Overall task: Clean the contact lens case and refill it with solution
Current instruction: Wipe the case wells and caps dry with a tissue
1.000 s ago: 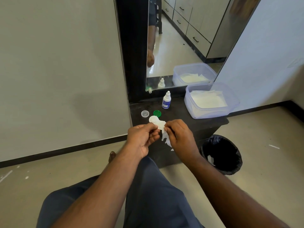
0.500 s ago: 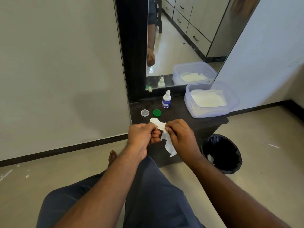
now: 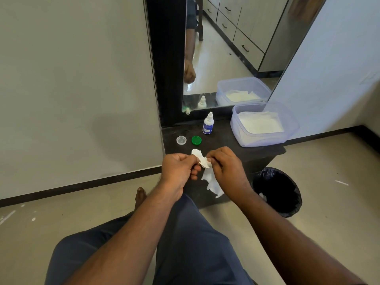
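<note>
Now the tissue [image 3: 211, 182] hangs lower and looser below the right hand [image 3: 225, 167] than a second ago, when most of it sat bunched between the fingers, and the white contact lens case [image 3: 198, 156] has tipped so that one well stands above the knuckles. The left hand [image 3: 178, 168] pinches the case at its near end; the right hand pinches the tissue against the case's other well, so the hands are together, just in front of the desk [image 3: 226, 145]. That shift suggests the wiping is moving on within the case, so the cleaning step looks under way rather than done. The clear cap [image 3: 181, 140] and green cap [image 3: 196, 140] lie where they did on the desk, and the solution bottle [image 3: 208, 126] stands untouched behind them, so refilling has not begun.
</note>
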